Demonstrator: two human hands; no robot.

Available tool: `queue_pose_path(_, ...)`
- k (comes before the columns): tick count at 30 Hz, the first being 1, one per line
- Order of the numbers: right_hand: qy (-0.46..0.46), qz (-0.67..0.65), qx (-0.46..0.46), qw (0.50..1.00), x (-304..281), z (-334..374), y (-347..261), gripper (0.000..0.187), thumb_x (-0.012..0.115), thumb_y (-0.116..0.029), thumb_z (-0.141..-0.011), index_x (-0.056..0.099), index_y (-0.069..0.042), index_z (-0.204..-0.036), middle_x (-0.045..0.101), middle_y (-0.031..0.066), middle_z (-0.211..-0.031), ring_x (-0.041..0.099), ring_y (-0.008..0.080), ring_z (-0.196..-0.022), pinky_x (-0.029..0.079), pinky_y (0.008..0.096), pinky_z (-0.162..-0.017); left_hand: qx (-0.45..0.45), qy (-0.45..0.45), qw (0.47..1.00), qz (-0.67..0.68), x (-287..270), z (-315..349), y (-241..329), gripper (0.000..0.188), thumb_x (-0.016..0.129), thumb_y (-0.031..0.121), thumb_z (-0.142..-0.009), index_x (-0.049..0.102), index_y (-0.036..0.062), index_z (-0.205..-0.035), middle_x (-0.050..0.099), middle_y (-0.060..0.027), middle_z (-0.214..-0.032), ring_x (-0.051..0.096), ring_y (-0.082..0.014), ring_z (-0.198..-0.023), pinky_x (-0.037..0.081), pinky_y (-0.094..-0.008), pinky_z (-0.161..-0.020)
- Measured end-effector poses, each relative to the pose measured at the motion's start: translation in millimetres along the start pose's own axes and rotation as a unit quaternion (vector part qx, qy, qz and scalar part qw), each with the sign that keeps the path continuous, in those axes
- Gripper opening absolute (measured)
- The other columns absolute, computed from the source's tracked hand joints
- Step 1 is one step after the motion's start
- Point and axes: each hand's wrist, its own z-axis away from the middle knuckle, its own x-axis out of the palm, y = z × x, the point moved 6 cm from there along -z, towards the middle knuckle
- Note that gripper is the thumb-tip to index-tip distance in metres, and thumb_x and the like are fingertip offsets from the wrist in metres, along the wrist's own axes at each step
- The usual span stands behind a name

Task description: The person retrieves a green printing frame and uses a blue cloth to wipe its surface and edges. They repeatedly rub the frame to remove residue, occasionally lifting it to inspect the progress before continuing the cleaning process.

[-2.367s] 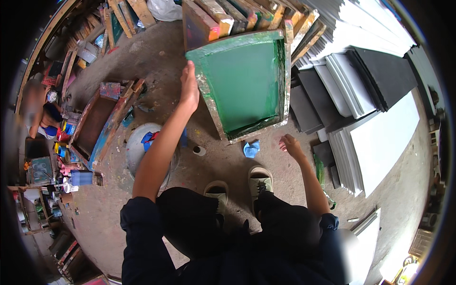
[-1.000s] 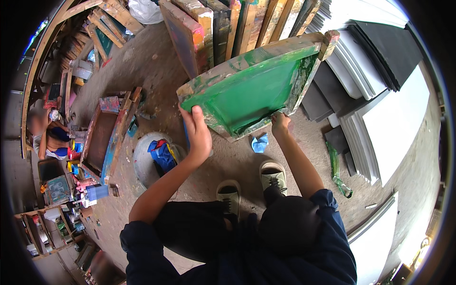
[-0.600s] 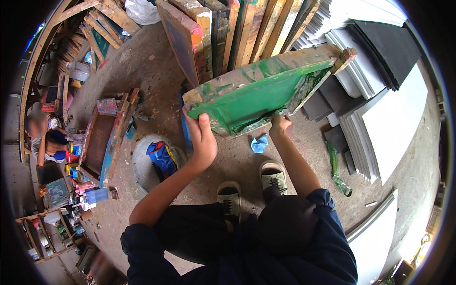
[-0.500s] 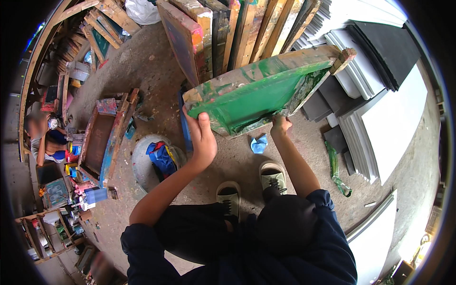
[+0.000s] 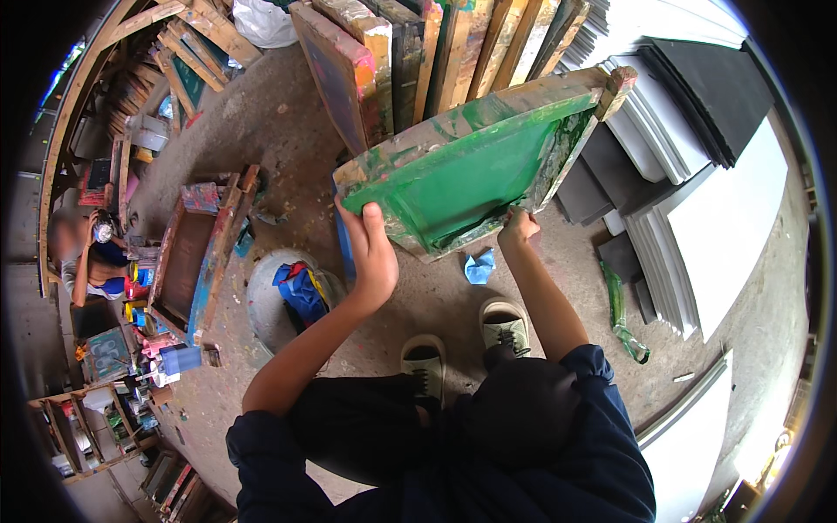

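A paint-stained wooden screen printing frame (image 5: 471, 122) with green mesh is held up tilted in front of me. My left hand (image 5: 373, 257) grips its left end, thumb on the near face and the other fingers mostly hidden behind. At the inner lower edge, my right hand (image 5: 521, 228) is closed in a pinch on a crumpled, shiny, green-smeared strip of tape (image 5: 471, 232) that runs along the mesh. The fingertips are partly hidden.
Several wooden frames (image 5: 453, 61) stand upright behind. At left are a round bucket (image 5: 266, 296) with a blue cloth (image 5: 301, 292), another frame (image 5: 157, 296) and a seated person (image 5: 83, 261). White sheets (image 5: 732, 227) lean at right. Blue scrap (image 5: 479, 267) and green-smeared tape (image 5: 617, 314) lie on the floor.
The frame's right end has shifted slightly left and up. My right hand has moved slightly right along the lower edge; the left grip is unchanged.
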Motion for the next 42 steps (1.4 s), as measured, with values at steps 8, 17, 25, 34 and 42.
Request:
queue_pose_path(8, -0.060, 0.050, -0.060, 0.995, 4.5, -33.5, 8.4, 0.048, 0.067, -0.004, -0.069, 0.042, -0.007, -0.110, 0.054, 0.0103, -0.088, 0.053, 0.0206, -0.070, 0.044, 0.0328, -0.059, 0.013, -0.010, 1.000, -0.015, 5.1, -4.5, 3.7, 0.051, 0.034, 0.041, -0.093, 0.025, 0.0082, -0.131, 0.043, 0.0014, -0.093, 0.026, -0.0028, -0.051, 0.023, -0.0190, -0.042)
queue_pose_path(17, -0.034, 0.338, -0.239, 0.910, -3.5, -38.0, -13.7, 0.028, 0.065, -0.029, -0.075, 0.060, -0.004, -0.086, 0.062, 0.0118, -0.081, 0.058, 0.0263, -0.075, 0.044, 0.0374, -0.067, -0.031, -0.028, 0.996, 0.073, 10.9, -4.9, 4.8, 0.041, 0.037, 0.027, -0.094, 0.026, 0.0017, -0.125, 0.041, -0.0101, -0.116, 0.039, -0.0176, -0.106, 0.028, -0.0304, -0.093)
queue_pose_path(25, -0.145, 0.434, -0.431, 0.778, 0.4, 21.1, -40.2, 0.022, 0.060, -0.023, -0.079, 0.066, -0.003, -0.086, 0.065, 0.0100, -0.070, 0.063, 0.0190, -0.063, 0.046, 0.0305, -0.062, 0.070, -0.035, 0.997, 0.026, 11.7, -4.3, 29.0, 0.043, 0.039, 0.029, -0.093, 0.025, 0.0000, -0.122, 0.043, -0.0137, -0.110, 0.041, -0.0202, -0.103, 0.031, -0.0320, -0.091)
queue_pose_path(34, -0.271, 0.407, -0.468, 0.736, -3.2, 84.9, -55.7, 0.018, 0.058, -0.014, -0.079, 0.064, -0.001, -0.090, 0.065, 0.0148, -0.073, 0.063, 0.0179, -0.065, 0.047, 0.0298, -0.063, 0.122, -0.018, 0.991, 0.059, 22.2, 12.5, 40.5, 0.049, 0.047, 0.028, -0.090, 0.029, -0.0067, -0.120, 0.053, -0.0172, -0.102, 0.052, -0.0230, -0.093, 0.040, -0.0324, -0.082)
queue_pose_path(42, -0.386, 0.386, -0.410, 0.731, 16.6, 179.4, -73.8, 0.016, 0.059, -0.013, -0.078, 0.065, -0.005, -0.090, 0.065, 0.0125, -0.077, 0.062, 0.0204, -0.067, 0.046, 0.0308, -0.064, 0.187, -0.040, 0.980, 0.048, 25.3, 6.8, 47.4, 0.049, 0.051, 0.029, -0.087, 0.035, -0.0058, -0.117, 0.051, -0.0179, -0.104, 0.050, -0.0259, -0.097, 0.038, -0.0340, -0.085)
